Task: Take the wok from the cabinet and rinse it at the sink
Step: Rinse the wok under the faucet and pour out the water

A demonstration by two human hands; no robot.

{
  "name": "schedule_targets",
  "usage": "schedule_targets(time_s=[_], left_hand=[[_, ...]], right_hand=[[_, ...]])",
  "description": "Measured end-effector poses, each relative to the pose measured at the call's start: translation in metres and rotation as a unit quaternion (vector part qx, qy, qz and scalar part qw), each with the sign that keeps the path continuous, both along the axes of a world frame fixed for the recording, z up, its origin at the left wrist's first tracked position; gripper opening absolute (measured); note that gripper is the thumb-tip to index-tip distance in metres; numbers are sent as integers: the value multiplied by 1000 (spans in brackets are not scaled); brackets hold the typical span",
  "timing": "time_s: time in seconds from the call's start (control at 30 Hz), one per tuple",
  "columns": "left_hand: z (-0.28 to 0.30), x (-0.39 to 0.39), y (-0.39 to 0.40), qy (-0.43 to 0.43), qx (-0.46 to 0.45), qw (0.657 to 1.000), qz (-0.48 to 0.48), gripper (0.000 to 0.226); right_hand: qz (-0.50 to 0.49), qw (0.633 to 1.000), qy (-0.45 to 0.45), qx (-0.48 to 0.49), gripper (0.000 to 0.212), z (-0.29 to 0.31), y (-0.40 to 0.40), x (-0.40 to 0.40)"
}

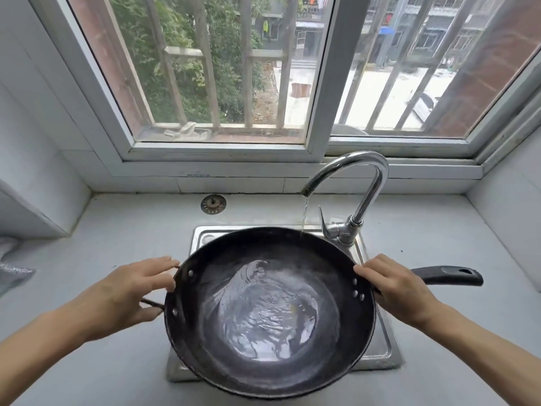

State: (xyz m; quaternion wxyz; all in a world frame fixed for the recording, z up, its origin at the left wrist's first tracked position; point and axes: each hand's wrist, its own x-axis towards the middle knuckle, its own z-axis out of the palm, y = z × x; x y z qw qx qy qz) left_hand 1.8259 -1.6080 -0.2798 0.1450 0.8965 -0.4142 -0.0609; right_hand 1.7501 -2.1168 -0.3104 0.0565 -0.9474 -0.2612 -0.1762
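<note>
A large black wok (222, 361) sits over the steel sink (386, 344), covering most of the basin. Water swirls in its bottom. A thin stream runs from the chrome tap (371, 183) onto the wok's far rim. My left hand (131, 291) grips the small loop handle on the wok's left side. My right hand (401, 291) holds the right rim where the long black handle (448, 275) joins; that handle points right.
A round sink strainer (213, 204) lies on the grey counter behind the sink. A grey cloth (11, 271) lies at the left edge. The tap's lever (323, 221) points up. Behind is a barred window (263, 68).
</note>
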Motion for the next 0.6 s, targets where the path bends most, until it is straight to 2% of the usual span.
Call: schedule_targets(time_s=[0.07,0.13,0.2,0.3,0.4,0.6], left_hand=[[-1,-1,2,-32,-21,999,0,41],[-5,-3,2,-89,-32,995,-16,6],[-6,-6,0,-119,-55,991,-19,28],[-6,-11,-1,-142,-77,987,-28,26],[-14,-13,3,-163,-80,982,-47,16],[-11,-20,-3,-166,-106,979,-44,17]], right_hand=[[17,1000,0,-7,22,6,1,-3],[22,1000,19,-7,16,6,0,-4],[16,999,49,7,29,7,-2,-4],[-1,996,84,15,41,12,0,-4],[-15,998,55,-3,36,20,3,-5],[-28,998,-34,-47,23,27,-5,-10]])
